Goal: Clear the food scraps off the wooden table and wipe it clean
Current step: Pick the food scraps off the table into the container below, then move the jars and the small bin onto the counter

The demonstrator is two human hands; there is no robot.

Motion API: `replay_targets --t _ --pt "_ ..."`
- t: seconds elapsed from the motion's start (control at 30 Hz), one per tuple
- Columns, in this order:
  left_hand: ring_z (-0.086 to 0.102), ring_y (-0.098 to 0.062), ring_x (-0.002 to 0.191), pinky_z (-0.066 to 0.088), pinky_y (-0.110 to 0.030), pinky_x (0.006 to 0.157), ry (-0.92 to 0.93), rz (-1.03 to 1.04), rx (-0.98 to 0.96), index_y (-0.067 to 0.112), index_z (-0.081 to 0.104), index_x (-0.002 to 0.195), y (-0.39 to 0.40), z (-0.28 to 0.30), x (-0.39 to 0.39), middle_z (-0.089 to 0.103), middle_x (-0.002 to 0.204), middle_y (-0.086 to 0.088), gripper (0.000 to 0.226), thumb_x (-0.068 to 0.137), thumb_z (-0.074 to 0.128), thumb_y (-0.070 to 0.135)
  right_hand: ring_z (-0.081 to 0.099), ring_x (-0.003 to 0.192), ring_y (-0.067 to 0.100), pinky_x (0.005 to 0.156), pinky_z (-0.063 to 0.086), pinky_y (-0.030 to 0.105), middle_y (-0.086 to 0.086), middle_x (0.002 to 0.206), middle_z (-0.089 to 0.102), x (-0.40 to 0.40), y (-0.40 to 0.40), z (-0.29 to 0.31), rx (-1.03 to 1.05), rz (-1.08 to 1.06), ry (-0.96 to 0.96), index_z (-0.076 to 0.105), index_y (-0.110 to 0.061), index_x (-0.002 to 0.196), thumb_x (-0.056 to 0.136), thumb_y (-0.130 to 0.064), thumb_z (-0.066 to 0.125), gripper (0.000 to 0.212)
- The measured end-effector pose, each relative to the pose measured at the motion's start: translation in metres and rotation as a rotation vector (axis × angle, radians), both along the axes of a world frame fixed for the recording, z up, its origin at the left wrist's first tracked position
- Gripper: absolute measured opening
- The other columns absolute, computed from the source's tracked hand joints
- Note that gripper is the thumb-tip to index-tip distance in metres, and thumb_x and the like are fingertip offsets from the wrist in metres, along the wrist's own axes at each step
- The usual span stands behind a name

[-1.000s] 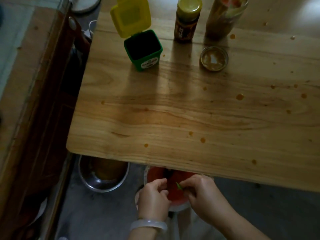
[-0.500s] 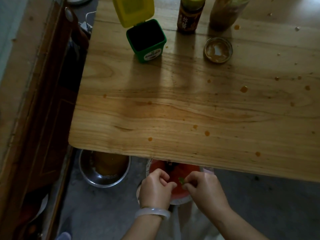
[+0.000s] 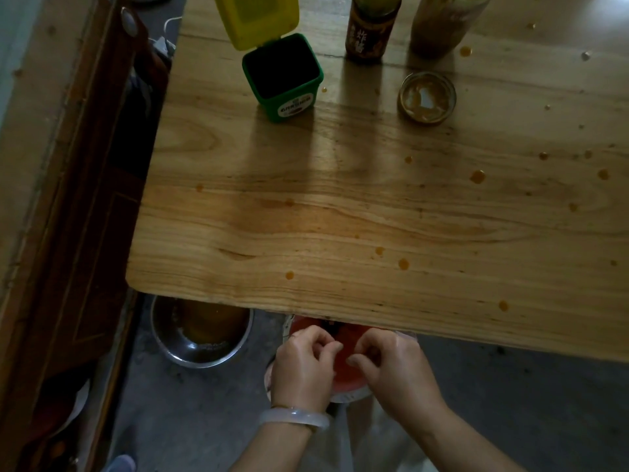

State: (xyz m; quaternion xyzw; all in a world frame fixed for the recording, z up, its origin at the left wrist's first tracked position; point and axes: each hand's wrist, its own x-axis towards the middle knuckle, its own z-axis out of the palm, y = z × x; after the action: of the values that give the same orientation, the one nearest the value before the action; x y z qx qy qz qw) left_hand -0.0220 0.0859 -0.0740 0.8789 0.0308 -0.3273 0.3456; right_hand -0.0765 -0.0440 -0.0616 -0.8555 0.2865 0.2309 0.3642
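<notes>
Below table (image 3: 340,216) edge, both hands (image 3: 343,362) over red bowl (image 3: 347,374).

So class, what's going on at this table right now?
A person holds both hands below the near table edge, over a red bowl near the floor. The left hand and right hand have curled fingers that nearly meet; whether they hold a scrap is unclear. The wooden table is not yet wiped: orange sauce drops dot it.
</notes>
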Motion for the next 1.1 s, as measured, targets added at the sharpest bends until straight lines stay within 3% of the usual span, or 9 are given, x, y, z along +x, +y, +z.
replay_targets --t 0.13,0.27,0.4,0.53,0.63,0.7,0.83,0.97,1.1 --pt "0.059 -0.003 0.076 0.052 -0.028 0.073 -0.068 -0.069 -0.095 0.024 0.064 0.076 -0.007 0.008 0.005 0.059 0.078 0.013 0.019 0.075 0.067 0.005 0.054 0.064 0.003 0.057 0.038 0.012 -0.013 0.062 0.057 0.004 -0.003 0.004 0.01 -0.005 -0.086 0.055 -0.025 0.065 0.074 -0.028 0.078 0.025" --pt "0.061 -0.004 0.072 0.053 -0.033 0.065 -0.169 -0.032 -0.158 0.026 0.062 0.076 -0.01 0.018 0.013 0.059 0.076 0.015 0.002 0.076 0.063 0.025 0.063 0.073 0.001 0.067 0.05 0.017 -0.016 0.076 0.069 0.011 -0.007 0.013 0.062 -0.016 -0.218 0.072 -0.028 0.079 0.078 -0.016 0.075 0.012" --pt "0.06 -0.002 0.075 0.051 -0.027 0.066 -0.316 -0.062 -0.182 0.024 0.065 0.079 -0.013 0.037 0.033 0.061 0.077 0.015 0.004 0.081 0.061 0.023 0.061 0.07 0.001 0.063 0.05 0.019 -0.014 0.073 0.066 0.027 -0.019 0.029 0.074 -0.033 -0.32 0.071 -0.026 0.079 0.082 -0.032 0.073 0.007" --pt "0.06 -0.004 0.084 0.054 -0.027 0.071 -0.404 0.005 -0.174 0.023 0.063 0.098 -0.024 0.047 0.063 0.06 0.091 0.012 0.03 0.08 0.067 0.0 0.055 0.062 0.005 0.056 0.048 0.025 -0.012 0.065 0.055 0.056 -0.042 0.044 0.047 -0.008 -0.36 0.057 -0.027 0.07 0.081 -0.039 0.067 0.019" --pt "0.061 -0.003 0.076 0.055 -0.027 0.066 -0.38 0.096 -0.125 0.028 0.059 0.103 -0.035 0.06 0.09 0.061 0.081 0.01 0.032 0.079 0.071 0.011 0.055 0.064 0.002 0.056 0.044 0.017 -0.013 0.067 0.055 0.084 -0.059 0.053 0.012 0.038 -0.398 0.055 -0.029 0.071 0.083 -0.029 0.071 0.02" --pt "0.063 -0.004 0.07 0.056 -0.028 0.064 -0.373 0.153 -0.111 0.029 0.058 0.102 -0.045 0.069 0.11 0.062 0.075 0.008 0.027 0.08 0.07 0.019 0.056 0.07 -0.001 0.062 0.045 0.016 -0.016 0.078 0.061 0.107 -0.074 0.061 0.018 0.059 -0.437 0.064 -0.03 0.085 0.086 -0.022 0.07 0.01" --pt "0.062 -0.003 0.083 0.056 -0.028 0.075 -0.435 0.174 -0.054 0.025 0.057 0.111 -0.059 0.087 0.147 0.064 0.089 0.01 0.034 0.082 0.069 0.014 0.057 0.084 -0.001 0.078 0.054 0.023 -0.017 0.11 0.06 0.148 -0.1 0.084 0.083 0.097 -0.44 0.047 -0.036 0.138 0.089 -0.01 0.062 0.058" --pt "0.056 -0.009 0.099 0.05 -0.024 0.079 -0.522 0.165 0.01 0.022 0.052 0.12 -0.069 0.104 0.188 0.057 0.111 0.007 0.049 0.077 0.074 0.015 0.058 0.085 0.001 0.08 0.055 0.026 -0.015 0.117 0.057 0.191 -0.121 0.105 0.14 0.131 -0.455 0.031 -0.037 0.147 0.088 -0.011 0.063 0.071" --pt "0.046 -0.015 0.119 0.045 -0.035 0.098 -0.612 0.176 0.039 0.022 0.043 0.13 -0.077 0.112 0.231 0.045 0.131 0.002 0.068 0.072 0.078 0.016 0.055 0.092 0.0 0.07 0.046 0.014 -0.012 0.124 0.053 0.23 -0.128 0.105 0.249 0.093 -0.396 0.026 -0.035 0.149 0.089 -0.018 0.067 0.075"
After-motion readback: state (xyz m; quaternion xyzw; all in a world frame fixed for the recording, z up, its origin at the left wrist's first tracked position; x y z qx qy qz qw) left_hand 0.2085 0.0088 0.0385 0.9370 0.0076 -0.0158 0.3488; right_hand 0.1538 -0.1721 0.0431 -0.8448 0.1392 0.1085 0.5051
